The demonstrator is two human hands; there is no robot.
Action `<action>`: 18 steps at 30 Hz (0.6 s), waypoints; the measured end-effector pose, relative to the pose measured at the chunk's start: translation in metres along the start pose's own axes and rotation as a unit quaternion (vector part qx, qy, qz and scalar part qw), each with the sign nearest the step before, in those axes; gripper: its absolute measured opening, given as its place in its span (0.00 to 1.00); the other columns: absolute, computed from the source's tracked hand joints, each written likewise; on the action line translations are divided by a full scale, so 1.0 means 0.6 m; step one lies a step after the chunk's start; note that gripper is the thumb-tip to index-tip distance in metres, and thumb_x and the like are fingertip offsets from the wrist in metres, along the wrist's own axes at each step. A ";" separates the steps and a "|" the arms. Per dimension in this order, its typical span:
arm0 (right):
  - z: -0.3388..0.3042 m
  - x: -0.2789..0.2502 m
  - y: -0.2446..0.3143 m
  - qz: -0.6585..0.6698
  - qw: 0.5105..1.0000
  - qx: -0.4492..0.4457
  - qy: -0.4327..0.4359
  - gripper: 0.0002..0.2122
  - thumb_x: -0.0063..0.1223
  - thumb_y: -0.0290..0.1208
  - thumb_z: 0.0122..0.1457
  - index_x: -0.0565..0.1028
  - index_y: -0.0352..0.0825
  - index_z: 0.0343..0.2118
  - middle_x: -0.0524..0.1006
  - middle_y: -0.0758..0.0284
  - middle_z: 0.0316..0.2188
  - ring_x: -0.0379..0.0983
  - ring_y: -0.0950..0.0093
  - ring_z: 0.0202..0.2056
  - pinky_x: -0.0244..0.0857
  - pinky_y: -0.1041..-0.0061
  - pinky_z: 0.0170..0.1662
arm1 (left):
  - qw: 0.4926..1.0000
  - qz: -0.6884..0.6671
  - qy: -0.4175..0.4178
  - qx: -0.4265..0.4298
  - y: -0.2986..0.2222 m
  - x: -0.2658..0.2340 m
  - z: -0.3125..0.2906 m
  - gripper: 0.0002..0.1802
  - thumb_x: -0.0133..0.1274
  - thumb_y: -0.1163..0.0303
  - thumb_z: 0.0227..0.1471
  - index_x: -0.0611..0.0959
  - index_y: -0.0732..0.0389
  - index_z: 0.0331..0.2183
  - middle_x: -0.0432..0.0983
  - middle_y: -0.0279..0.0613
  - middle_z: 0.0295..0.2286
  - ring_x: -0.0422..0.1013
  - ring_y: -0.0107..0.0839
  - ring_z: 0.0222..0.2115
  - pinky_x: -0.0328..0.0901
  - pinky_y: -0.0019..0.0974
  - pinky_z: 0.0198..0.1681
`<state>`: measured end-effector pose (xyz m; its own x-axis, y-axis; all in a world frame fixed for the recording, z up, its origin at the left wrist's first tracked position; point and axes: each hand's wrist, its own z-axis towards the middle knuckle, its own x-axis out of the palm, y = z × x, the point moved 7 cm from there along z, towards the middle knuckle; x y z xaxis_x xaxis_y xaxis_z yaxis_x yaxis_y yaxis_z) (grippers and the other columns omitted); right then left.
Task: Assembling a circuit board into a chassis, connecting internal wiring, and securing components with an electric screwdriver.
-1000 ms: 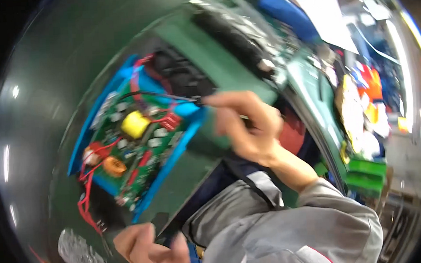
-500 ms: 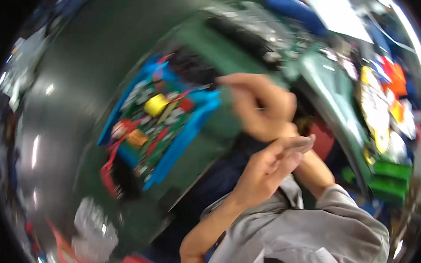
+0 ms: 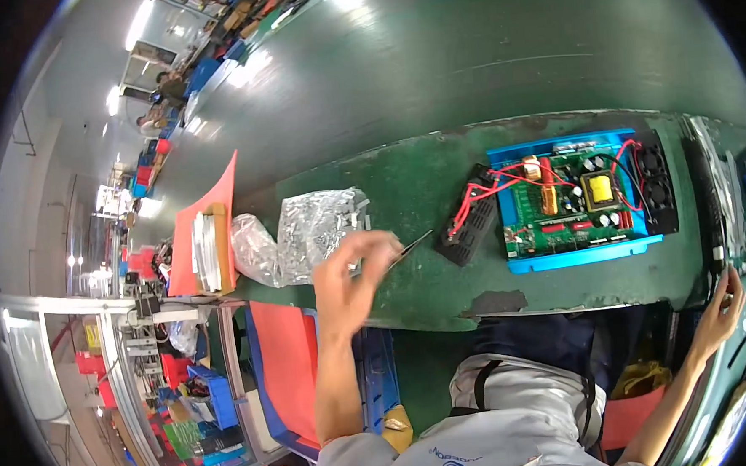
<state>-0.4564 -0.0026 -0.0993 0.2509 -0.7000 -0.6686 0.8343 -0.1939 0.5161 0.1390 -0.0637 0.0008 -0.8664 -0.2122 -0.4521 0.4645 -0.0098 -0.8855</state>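
Note:
My left hand (image 3: 348, 281) is raised over the bench, its fingers closed on thin pointed metal tweezers (image 3: 413, 245). Beneath and behind that hand lies a clear plastic bag (image 3: 318, 223) of small pale parts. Right of the tweezers, a black vented end panel (image 3: 472, 232) lies tilted, joined by red wires to a green circuit board (image 3: 557, 198). A blue metal housing (image 3: 585, 253) surrounds the board, and a black panel with two fans (image 3: 657, 180) stands at its right end. My right hand (image 3: 719, 316) is at the bench's right side, fingers drawn together by a dark rail; what they grip is unclear.
A second clear bag (image 3: 256, 249) sits near an orange-red folder (image 3: 204, 233) at the bench's left end. Below the bench edge is a blue bin (image 3: 379, 376) with an orange-red sheet (image 3: 288, 355). A dark rail (image 3: 715, 215) bounds the right side.
My hands were close together and have spread apart, left hand to the left with the tweezers, right hand to the right rail. My view has turned, and the blue housing now appears at the right.

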 end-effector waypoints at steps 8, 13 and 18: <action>0.037 0.069 0.008 -0.003 0.998 0.006 0.064 0.22 0.49 0.41 0.68 0.70 0.33 0.59 0.71 0.58 0.58 0.67 0.65 0.59 0.61 0.69 0.58 | 0.923 0.354 -0.141 0.053 0.129 -0.053 0.055 0.10 0.62 0.67 0.52 0.86 0.64 0.34 0.77 0.47 0.31 0.76 0.45 0.29 0.69 0.44 0.35; 0.046 0.083 0.041 -0.079 0.988 -0.108 0.078 0.21 0.48 0.39 0.68 0.70 0.33 0.59 0.70 0.55 0.59 0.64 0.60 0.61 0.59 0.67 0.61 | 0.880 0.439 -0.155 0.093 0.121 -0.044 0.058 0.07 0.58 0.68 0.54 0.84 0.62 0.31 0.75 0.46 0.31 0.75 0.50 0.30 0.69 0.48 0.33; 0.036 0.073 0.051 -0.055 0.994 -0.047 0.080 0.25 0.51 0.41 0.66 0.66 0.35 0.62 0.71 0.50 0.55 0.68 0.55 0.54 0.62 0.66 0.57 | 0.868 0.449 -0.188 0.096 0.140 -0.066 0.047 0.06 0.52 0.68 0.58 0.78 0.60 0.35 0.77 0.47 0.30 0.76 0.49 0.28 0.69 0.48 0.31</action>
<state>-0.4304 -0.0539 -0.1009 0.2242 -0.5584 -0.7987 0.9015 -0.1924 0.3876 0.2179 -0.0835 -0.0528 -0.0341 -0.5217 -0.8525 0.9751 0.1698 -0.1430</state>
